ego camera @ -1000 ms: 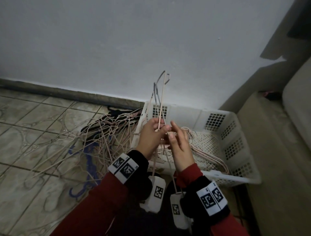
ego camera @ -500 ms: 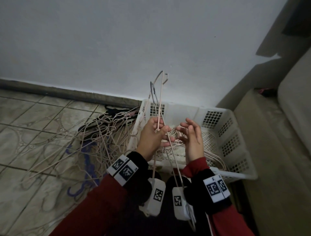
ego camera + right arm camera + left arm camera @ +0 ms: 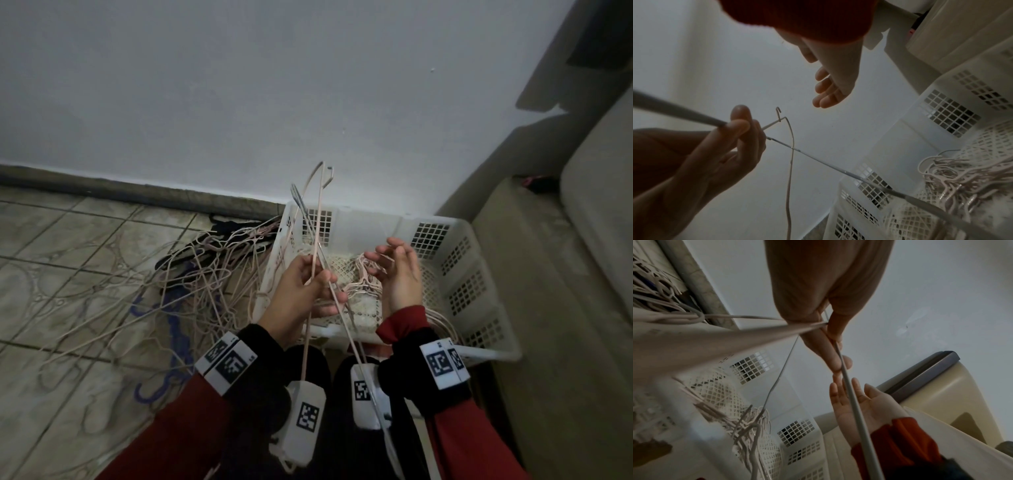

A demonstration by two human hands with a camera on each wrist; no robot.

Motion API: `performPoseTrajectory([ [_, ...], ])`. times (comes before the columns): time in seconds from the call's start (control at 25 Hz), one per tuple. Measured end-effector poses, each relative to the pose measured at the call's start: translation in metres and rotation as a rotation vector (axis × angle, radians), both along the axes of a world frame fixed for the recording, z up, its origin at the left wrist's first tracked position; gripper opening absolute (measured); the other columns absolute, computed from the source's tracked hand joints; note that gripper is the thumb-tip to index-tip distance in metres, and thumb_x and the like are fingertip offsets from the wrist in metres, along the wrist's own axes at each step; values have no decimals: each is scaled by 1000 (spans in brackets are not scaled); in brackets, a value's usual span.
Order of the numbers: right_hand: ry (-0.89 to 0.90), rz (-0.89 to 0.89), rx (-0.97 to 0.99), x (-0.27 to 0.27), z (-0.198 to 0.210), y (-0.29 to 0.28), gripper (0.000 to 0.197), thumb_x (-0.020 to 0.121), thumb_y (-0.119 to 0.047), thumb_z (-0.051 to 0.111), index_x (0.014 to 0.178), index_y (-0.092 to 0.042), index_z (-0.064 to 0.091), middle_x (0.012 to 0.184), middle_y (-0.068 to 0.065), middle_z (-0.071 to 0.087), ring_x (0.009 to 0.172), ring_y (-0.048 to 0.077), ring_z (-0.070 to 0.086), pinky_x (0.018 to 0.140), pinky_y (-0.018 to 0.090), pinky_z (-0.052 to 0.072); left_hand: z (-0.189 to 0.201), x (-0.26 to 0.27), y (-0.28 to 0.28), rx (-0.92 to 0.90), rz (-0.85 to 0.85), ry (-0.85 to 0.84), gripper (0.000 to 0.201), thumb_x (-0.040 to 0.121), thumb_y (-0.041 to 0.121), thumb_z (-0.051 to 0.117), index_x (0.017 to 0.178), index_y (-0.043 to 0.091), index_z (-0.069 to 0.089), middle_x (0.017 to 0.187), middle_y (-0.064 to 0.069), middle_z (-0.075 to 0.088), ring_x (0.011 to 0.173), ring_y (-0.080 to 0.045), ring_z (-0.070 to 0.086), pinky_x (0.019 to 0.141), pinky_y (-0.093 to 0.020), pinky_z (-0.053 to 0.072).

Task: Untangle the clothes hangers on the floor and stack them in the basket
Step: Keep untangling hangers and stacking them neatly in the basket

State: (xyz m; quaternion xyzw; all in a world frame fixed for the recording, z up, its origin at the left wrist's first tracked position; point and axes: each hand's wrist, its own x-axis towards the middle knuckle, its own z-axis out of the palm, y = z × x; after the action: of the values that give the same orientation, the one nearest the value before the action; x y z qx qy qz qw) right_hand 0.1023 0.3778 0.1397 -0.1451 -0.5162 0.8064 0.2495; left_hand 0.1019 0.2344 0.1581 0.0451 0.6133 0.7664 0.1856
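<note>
My left hand [image 3: 308, 284] [image 3: 828, 331] [image 3: 735, 139] pinches thin pale wire hangers [image 3: 317, 219] [image 3: 789, 146] upright over the near left part of the white lattice basket [image 3: 486, 284] [image 3: 941, 113]. Their hooks rise before the wall and their long wires [image 3: 855, 407] run down past my wrists. My right hand [image 3: 397, 270] [image 3: 855, 399] [image 3: 830, 87] hovers open just right of them, palm turned to the left hand, holding nothing. A bundle of pale hangers [image 3: 363, 281] [image 3: 953, 172] lies inside the basket. A tangled pile of hangers [image 3: 191, 284] sprawls on the tiled floor left of the basket.
A blue hanger [image 3: 171, 329] and dark hangers [image 3: 219, 240] are mixed into the floor pile. The basket stands against the white wall [image 3: 239, 85], with beige upholstered furniture [image 3: 561, 308] close on its right. Bare tile [image 3: 51, 240] spreads to the far left.
My right hand has let go of the hangers, opened and drawn away to the right. The left hand still holds them upright, slightly lower.
</note>
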Motion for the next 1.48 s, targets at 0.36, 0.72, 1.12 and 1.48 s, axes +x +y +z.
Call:
performPoseTrajectory([
  [0.36, 56, 5, 31, -1, 7, -1, 28, 99, -12, 26, 86, -19, 50, 77, 1, 51, 59, 3, 63, 51, 16, 48, 10, -7, -8, 146, 83, -65, 16, 96, 7, 41, 82, 15, 44, 74, 0, 55, 51, -8, 65, 50, -27, 58],
  [0.72, 127, 4, -82, 1, 13, 10, 28, 99, -12, 26, 85, -15, 50, 56, -9, 60, 55, 10, 64, 47, 18, 49, 18, -20, -25, 185, 90, -123, 17, 96, 6, 38, 88, 16, 48, 77, -2, 52, 47, -8, 61, 51, -29, 58],
  [1.12, -35, 280, 108, 10, 24, 2, 26, 96, -12, 31, 84, -12, 53, 73, 3, 56, 58, 8, 62, 51, 20, 49, 10, -17, -26, 75, 123, -18, 13, 95, 7, 42, 88, 17, 46, 81, -2, 53, 57, -11, 60, 55, -28, 59],
  [1.48, -318, 751, 105, 33, 8, -68, 28, 96, -19, 37, 76, -9, 54, 44, -3, 64, 38, 8, 59, 40, 17, 48, 11, -12, 0, 109, 70, 46, 17, 98, 12, 34, 98, 16, 50, 97, -1, 62, 87, -12, 58, 81, -24, 50],
])
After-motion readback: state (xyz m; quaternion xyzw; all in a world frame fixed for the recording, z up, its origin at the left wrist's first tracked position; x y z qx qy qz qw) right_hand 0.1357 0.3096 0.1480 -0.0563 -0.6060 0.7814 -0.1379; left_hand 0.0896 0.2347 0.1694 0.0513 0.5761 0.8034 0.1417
